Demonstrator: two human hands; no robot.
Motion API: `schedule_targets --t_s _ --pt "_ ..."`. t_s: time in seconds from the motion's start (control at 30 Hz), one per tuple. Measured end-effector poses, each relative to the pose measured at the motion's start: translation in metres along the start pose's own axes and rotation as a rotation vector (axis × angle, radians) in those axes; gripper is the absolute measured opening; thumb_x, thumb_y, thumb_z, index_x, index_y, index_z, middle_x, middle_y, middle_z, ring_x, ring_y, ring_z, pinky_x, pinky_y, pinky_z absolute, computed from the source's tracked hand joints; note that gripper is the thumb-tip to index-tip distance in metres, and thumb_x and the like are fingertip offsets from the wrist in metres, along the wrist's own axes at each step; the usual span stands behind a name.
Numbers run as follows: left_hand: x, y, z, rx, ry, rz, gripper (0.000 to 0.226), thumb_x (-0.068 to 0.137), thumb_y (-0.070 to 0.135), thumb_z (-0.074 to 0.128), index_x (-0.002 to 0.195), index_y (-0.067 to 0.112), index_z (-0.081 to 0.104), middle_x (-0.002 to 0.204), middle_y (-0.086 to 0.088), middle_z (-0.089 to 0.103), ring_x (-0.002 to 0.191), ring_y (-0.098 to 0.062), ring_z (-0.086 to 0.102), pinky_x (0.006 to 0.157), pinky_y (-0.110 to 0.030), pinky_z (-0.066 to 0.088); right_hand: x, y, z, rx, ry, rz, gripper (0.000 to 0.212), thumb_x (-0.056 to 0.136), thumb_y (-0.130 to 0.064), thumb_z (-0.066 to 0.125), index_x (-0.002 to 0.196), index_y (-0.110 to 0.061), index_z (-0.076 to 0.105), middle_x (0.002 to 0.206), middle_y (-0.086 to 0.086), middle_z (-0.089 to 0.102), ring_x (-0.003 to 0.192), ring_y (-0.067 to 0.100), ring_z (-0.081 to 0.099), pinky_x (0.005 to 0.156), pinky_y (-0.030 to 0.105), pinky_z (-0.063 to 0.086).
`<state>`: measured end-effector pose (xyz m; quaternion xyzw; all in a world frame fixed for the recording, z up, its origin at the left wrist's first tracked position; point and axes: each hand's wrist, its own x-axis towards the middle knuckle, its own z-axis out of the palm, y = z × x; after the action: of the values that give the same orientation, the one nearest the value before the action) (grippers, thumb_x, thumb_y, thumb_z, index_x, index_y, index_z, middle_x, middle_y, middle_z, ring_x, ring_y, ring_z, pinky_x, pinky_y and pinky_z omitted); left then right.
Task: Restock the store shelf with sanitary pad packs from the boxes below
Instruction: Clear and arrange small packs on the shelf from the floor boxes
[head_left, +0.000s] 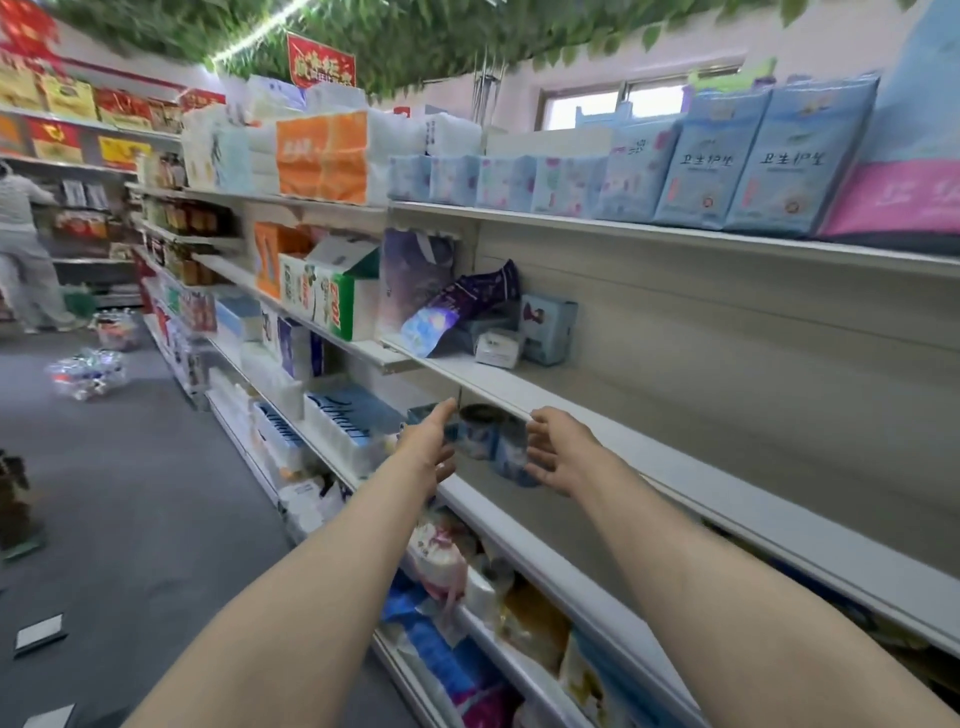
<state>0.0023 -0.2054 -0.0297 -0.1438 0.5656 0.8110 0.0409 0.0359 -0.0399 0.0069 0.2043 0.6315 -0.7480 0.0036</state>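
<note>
Two bare forearms reach from the bottom of the frame to centre, where our left hand (428, 451) and right hand (561, 451) press, fingers curled, on either end of a blue-and-dark plastic sanitary pad pack (491, 441) at the white metal shelf edge (597, 441). Farther up, centre frame, purple soft packs (467, 304) lean beside a teal box (548, 328); pale blue packs (727, 166) line the top shelf at upper right.
</note>
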Motion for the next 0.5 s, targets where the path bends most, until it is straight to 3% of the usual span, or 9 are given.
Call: schedule_targets --t_s 0.07,0.13,0.2,0.27,0.4,0.5 --pt "0.024 0.009 -0.003 -0.008 -0.019 0.011 0.081 0.079 0.053 0.077 0.14 0.008 0.047 0.133 -0.013 0.058 0.115 -0.027 0.063 0.072 -0.034 0.057 0.02 -0.006 0.01 0.0 0.002 -0.004 0.023 0.095 -0.03 0.058 0.104 -0.01 0.064 0.103 0.009 0.057 0.096 0.022 0.053 0.087 0.038 0.049" --pt "0.051 0.018 -0.001 0.017 -0.056 0.02 0.072 0.084 0.049 0.074 0.137 0.008 0.049 0.122 -0.008 0.059 0.105 -0.022 0.063 0.087 -0.037 0.056 0.045 -0.013 0.021 0.013 0.02 -0.013 0.023 0.095 -0.032 0.059 0.104 -0.011 0.066 0.104 0.009 0.058 0.091 0.021 0.055 0.084 0.038 0.049" --pt "0.076 0.028 0.004 0.03 -0.105 0.018 0.064 0.088 0.047 0.07 0.135 0.008 0.049 0.119 -0.007 0.058 0.096 -0.018 0.061 0.09 -0.036 0.053 0.069 -0.02 0.031 0.039 0.047 -0.015 0.02 0.094 -0.031 0.059 0.097 -0.012 0.066 0.099 0.007 0.058 0.082 0.019 0.055 0.082 0.038 0.049" --pt "0.107 0.044 0.009 0.05 -0.171 0.001 0.072 0.09 0.048 0.068 0.143 0.007 0.044 0.135 -0.011 0.054 0.114 -0.025 0.059 0.097 -0.038 0.049 0.096 -0.028 0.046 0.062 0.076 -0.016 0.019 0.094 -0.031 0.059 0.09 -0.013 0.064 0.094 0.006 0.056 0.078 0.019 0.053 0.078 0.037 0.049" --pt "0.175 0.08 0.014 0.073 -0.238 0.013 0.072 0.092 0.048 0.065 0.148 0.011 0.039 0.145 -0.014 0.047 0.132 -0.03 0.05 0.102 -0.04 0.044 0.149 -0.046 0.077 0.105 0.147 -0.02 0.021 0.095 -0.03 0.057 0.088 -0.011 0.063 0.094 0.007 0.053 0.086 0.021 0.052 0.083 0.039 0.049" --pt "0.23 0.108 0.012 0.08 -0.232 0.048 0.068 0.091 0.048 0.066 0.143 0.01 0.043 0.127 -0.006 0.054 0.115 -0.027 0.057 0.092 -0.038 0.046 0.181 -0.06 0.1 0.127 0.191 -0.014 0.02 0.096 -0.029 0.055 0.093 -0.011 0.062 0.097 0.008 0.05 0.096 0.022 0.05 0.089 0.039 0.048"
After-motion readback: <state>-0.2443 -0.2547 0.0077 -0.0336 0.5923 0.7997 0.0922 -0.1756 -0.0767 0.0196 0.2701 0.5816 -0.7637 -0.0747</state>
